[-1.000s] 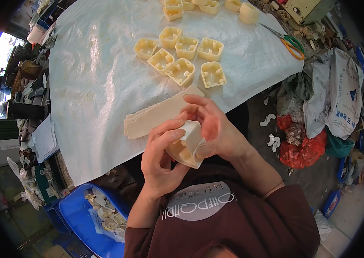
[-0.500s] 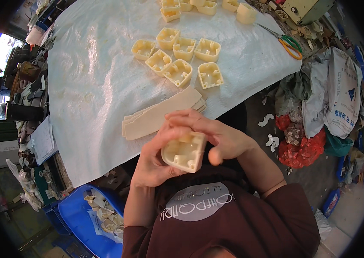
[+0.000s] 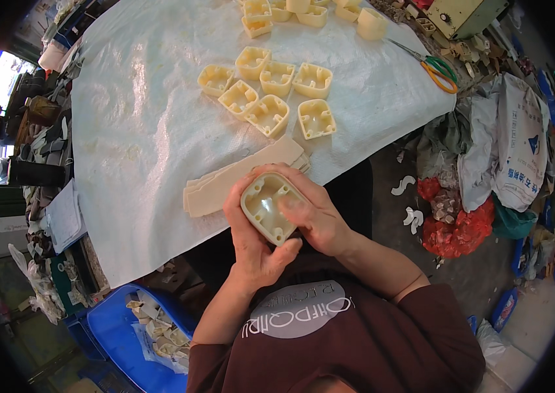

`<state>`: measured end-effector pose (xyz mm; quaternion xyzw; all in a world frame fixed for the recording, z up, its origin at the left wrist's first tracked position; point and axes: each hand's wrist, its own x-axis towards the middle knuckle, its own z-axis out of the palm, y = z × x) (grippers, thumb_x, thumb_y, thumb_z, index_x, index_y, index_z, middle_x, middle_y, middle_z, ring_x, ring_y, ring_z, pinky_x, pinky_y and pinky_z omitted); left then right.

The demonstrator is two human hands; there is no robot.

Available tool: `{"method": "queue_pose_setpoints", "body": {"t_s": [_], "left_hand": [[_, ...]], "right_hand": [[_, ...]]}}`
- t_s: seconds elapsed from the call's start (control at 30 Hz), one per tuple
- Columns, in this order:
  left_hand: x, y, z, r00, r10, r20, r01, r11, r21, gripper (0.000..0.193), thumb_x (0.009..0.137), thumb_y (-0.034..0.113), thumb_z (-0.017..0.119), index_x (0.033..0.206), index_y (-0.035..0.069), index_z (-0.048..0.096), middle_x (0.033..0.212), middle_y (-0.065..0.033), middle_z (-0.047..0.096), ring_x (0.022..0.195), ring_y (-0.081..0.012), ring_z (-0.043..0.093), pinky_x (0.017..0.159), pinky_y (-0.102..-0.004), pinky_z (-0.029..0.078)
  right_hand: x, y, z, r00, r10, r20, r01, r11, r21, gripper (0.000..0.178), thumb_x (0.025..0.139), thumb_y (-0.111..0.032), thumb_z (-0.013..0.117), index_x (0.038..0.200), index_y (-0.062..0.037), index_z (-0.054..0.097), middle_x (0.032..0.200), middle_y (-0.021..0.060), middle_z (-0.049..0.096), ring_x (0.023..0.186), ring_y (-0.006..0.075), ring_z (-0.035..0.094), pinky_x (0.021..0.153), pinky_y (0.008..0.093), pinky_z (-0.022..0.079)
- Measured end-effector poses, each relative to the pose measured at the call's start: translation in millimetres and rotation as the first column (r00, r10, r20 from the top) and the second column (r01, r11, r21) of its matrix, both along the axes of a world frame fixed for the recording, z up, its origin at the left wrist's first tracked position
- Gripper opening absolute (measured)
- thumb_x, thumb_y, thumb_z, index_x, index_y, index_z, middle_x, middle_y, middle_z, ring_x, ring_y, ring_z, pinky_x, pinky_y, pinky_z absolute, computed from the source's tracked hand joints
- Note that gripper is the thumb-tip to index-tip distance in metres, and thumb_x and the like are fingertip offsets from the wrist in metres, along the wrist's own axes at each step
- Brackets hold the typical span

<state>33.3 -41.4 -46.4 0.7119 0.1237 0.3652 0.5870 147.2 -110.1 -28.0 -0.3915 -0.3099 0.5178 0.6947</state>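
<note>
Between both hands I hold a cream plastic housing (image 3: 266, 207), a rounded box shape with its hollow side facing up and small posts inside. My left hand (image 3: 246, 243) wraps its left and lower sides. My right hand (image 3: 320, 219) closes round the right side, with the thumb over the rim into the hollow. Just beyond my hands lies a small stack of flat cream strips (image 3: 225, 180) on the white sheet. Farther off stands a loose group of like housings (image 3: 277, 77), hollow side up, with one (image 3: 317, 119) a little apart on the right.
A white sheet (image 3: 140, 137) covers the table. More housings (image 3: 257, 9) stand at its far edge, near scissors (image 3: 440, 69) with green and orange handles. A blue bin (image 3: 120, 327) with scraps is at lower left. Red bags (image 3: 458, 226) and a white sack (image 3: 520, 144) lie right.
The housing has turned in my hands, so its hollow faces up more squarely. My right hand has closed round its side, and its thumb has moved over the rim.
</note>
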Motion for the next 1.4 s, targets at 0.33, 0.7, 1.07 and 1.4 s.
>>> {"method": "queue_pose_setpoints", "body": {"t_s": [0.33,0.7,1.07,1.4], "left_hand": [[6.2,-6.4,16.2,0.99,0.052,0.127,0.046,0.746,-0.665,0.074,0.064,0.027,0.059,0.128,0.004,0.031,0.116,-0.0141,0.044,0.106,-0.0255,0.049,0.091,-0.0352,0.043],[-9.4,7.0,-4.4,0.942,-0.093,0.324,0.322,0.529,-0.785,0.059,0.085,0.035,0.049,0.133,0.005,0.031,0.119,-0.0129,0.045,0.102,-0.0245,0.053,0.079,-0.0359,0.05],[-10.0,10.9,-1.5,0.904,-0.119,0.411,0.419,0.442,-0.793,0.064,0.088,0.048,0.043,0.134,0.007,0.027,0.114,-0.0146,0.05,0.103,-0.0247,0.055,0.082,-0.0357,0.05],[-7.1,6.6,0.5,0.976,-0.166,0.143,0.217,0.649,-0.729,0.049,0.089,0.035,0.049,0.128,0.01,0.034,0.106,-0.0109,0.053,0.09,-0.0183,0.058,0.073,-0.0289,0.052]], "right_hand": [[-6.8,0.7,-14.6,0.899,-0.145,0.414,0.116,0.989,0.094,0.056,0.084,-0.027,0.053,0.129,0.0027,0.038,0.121,0.015,0.042,0.113,0.0268,0.038,0.098,0.037,0.031],[1.5,-1.8,-20.9,0.67,-0.167,0.723,0.102,0.986,0.134,0.083,0.063,-0.043,0.078,0.125,-0.0006,0.043,0.12,0.0128,0.045,0.114,0.0305,0.038,0.098,0.0425,0.028],[6.8,-3.3,-17.1,0.65,-0.09,0.755,-0.028,0.989,0.142,0.079,0.062,-0.036,0.079,0.124,-0.0013,0.044,0.12,0.0128,0.045,0.113,0.0313,0.04,0.096,0.0432,0.029],[8.8,-3.7,-19.8,0.754,-0.033,0.656,-0.082,0.986,0.145,0.063,0.081,-0.048,0.058,0.122,-0.001,0.045,0.118,0.0133,0.047,0.109,0.0277,0.042,0.092,0.038,0.034]]}}
